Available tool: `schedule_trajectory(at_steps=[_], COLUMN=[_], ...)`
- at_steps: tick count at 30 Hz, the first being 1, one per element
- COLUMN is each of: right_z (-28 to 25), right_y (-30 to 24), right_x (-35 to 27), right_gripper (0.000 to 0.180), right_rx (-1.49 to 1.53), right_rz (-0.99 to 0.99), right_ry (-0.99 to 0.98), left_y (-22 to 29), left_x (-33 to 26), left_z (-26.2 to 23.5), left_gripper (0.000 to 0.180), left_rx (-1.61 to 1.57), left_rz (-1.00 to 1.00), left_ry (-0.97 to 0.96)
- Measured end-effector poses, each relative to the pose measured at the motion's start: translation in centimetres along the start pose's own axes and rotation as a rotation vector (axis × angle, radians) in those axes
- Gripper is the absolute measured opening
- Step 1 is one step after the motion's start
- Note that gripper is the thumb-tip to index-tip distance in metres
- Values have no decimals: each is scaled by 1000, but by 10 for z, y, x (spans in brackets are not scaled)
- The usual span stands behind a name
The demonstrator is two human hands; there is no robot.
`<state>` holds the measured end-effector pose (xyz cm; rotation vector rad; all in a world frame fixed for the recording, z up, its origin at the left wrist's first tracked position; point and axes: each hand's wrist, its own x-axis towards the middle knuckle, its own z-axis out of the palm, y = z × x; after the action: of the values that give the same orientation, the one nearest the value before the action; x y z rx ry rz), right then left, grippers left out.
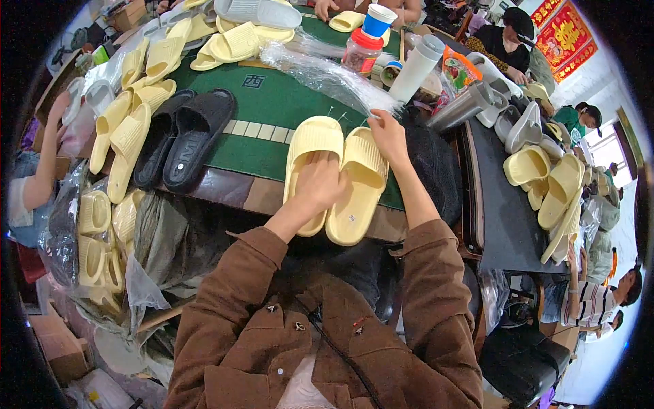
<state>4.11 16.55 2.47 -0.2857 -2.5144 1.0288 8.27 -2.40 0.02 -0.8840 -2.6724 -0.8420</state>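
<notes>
slipper pair [337, 174] side by side on table [262, 109] edge, before the person | left hand [320, 185] on pair | right hand [387, 133] at its far right end | plastic bag [327, 75] behind | dark slippers [180, 136] left | bottles [388, 51] far right

A pair of black rubber slide sandals [182, 136] lies on the green felt tabletop [269, 102], just beside a row of pale yellow ribbed slippers [126, 133]. Farther back stand a clear plastic jar with a red lid [361, 51], a blue-and-white paper cup [378, 20] and a tall white tumbler [417, 67]. More yellow slippers [552, 191] are heaped on the dark side table [501, 225].
</notes>
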Motion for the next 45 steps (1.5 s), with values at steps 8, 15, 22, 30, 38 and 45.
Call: schedule_trajectory(at_steps=[8, 15, 22, 30, 38, 45], right_z=[18, 34, 44, 26, 12, 23], right_y=[-14, -35, -52, -45, -45, -39], right_x=[12, 12, 6, 0, -14, -17], right_gripper=[28, 27, 21, 18, 17, 16], right_rx=[340, 292, 187, 293, 461, 462], right_rz=[51, -86, -165, -38, -55, -66], right_ry=[-94, -175, -76, -112, -88, -118], left_y=[-1, 0, 1, -4, 13, -25], left_x=[-1, -2, -2, -9, 4, 81], left_z=[-2, -2, -3, -16, -63, -31], left_gripper=[36, 33, 32, 38, 13, 21], left_rx=[-48, -45, -55, -93, -191, -267], left_rz=[-45, -31, -23, 15, 90, 48], left_ry=[-68, -59, -36, -44, 193, 94])
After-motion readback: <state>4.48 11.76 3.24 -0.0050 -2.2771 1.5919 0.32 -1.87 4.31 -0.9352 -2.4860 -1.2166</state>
